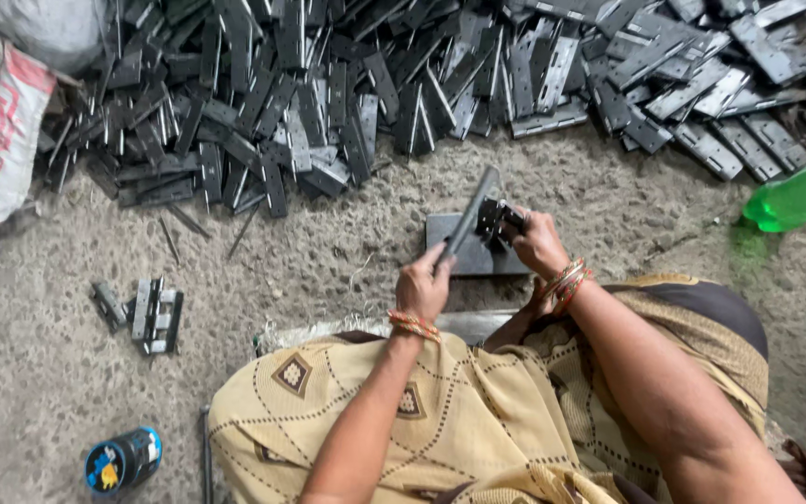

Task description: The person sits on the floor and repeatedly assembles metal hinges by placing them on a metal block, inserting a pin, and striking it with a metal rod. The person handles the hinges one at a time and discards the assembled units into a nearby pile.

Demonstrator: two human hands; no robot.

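A rough, gritty grey floor [347, 252] fills the view, and a wide heap of flat dark metal hinge plates [403, 84] spreads across it from ten o'clock to two o'clock.

At the centre a flat grey metal block [464, 257] lies on the floor. The left hand [424, 285] reaches forward from six o'clock, forearm running up over the knee, wrist straight, fingers curled round the lower end of a long dark metal strip [471, 217]. The strip slants up toward one o'clock, its far end raised above the block. The right hand [538, 245] comes in from five o'clock with the wrist bent inward, fingers closed on a small dark hinge piece [498, 219] held just beside the strip, over the block's upper right part. Whether the piece touches the strip cannot be told. Both wrists carry orange and red bangles [566, 283].

The person's lap is draped in tan cloth with brown diamond patterns [440, 420].

At nine o'clock, well apart from the hands, a small stack of assembled hinges [153, 315] sits on the floor. A blue round tin [123, 459] lies at seven o'clock. A white sack [2, 131] slumps at ten o'clock, and a green plastic bottle [799, 196] pokes in at three o'clock.
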